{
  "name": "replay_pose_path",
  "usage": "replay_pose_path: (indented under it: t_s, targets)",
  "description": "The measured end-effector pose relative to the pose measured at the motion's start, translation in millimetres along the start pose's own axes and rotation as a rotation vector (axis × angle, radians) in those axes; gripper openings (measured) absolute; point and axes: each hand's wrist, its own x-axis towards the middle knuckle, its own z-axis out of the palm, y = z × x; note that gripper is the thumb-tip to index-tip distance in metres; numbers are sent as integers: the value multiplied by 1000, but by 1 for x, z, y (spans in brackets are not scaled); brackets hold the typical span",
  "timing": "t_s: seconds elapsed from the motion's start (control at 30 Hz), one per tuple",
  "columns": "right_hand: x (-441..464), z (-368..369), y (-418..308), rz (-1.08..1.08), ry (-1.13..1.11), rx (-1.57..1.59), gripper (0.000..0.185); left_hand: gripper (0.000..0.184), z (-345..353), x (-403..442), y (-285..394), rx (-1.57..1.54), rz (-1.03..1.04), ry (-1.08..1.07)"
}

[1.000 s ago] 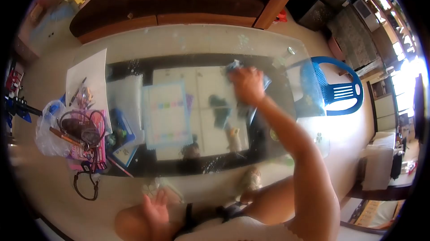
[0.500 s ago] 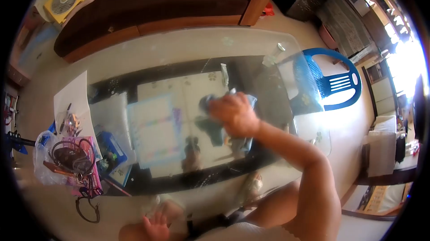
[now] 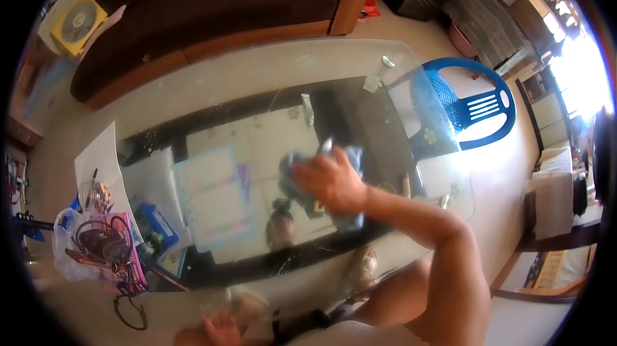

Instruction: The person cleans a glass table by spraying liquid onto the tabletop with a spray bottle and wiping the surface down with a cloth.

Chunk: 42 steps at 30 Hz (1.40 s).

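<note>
My right hand point(image 3: 331, 182) is pressed over a bunched grey-blue cloth point(image 3: 351, 154) on the glass table point(image 3: 257, 56). Its fingers are closed round the cloth, parts of which stick out to either side. Reflections of me and of the ceiling show in the glass. Low in the picture, my left hand point(image 3: 222, 328) lies close to the front edge of the table with its fingers spread, and nothing is seen in it.
At the table's left end lie a white sheet point(image 3: 96, 159), a clear plastic bag point(image 3: 62, 243), a pink box point(image 3: 136, 269) with a dark strapped item, and a blue container point(image 3: 166, 227). A blue chair point(image 3: 475, 107) stands at the right end. Beyond is a brown sofa point(image 3: 212, 8).
My right hand has moved a little toward me with the cloth, and more of the cloth shows. The view has shifted slightly. My left hand stays low, fingers spread.
</note>
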Motion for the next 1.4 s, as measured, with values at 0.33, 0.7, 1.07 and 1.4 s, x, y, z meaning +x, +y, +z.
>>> replay_pose_path:
  t_s: [0.33, 0.7, 1.07, 1.4]
  targets:
    - [-54, 15, 229, 1162, -160, -374, 30, 37, -22, 20, -1, 21, 134, -79]
    - [-97, 1, 101, 496, 11, -31, 40, 30, -11, 9, 4, 33, 96, 61]
    - [-33, -29, -11, 127, -291, 123, 42, 41, -30, 30, 2, 58, 163, 5]
    - [-177, -26, 145, 1187, -202, -291, 41, 43, -8, 26, -2, 99, 223, 98]
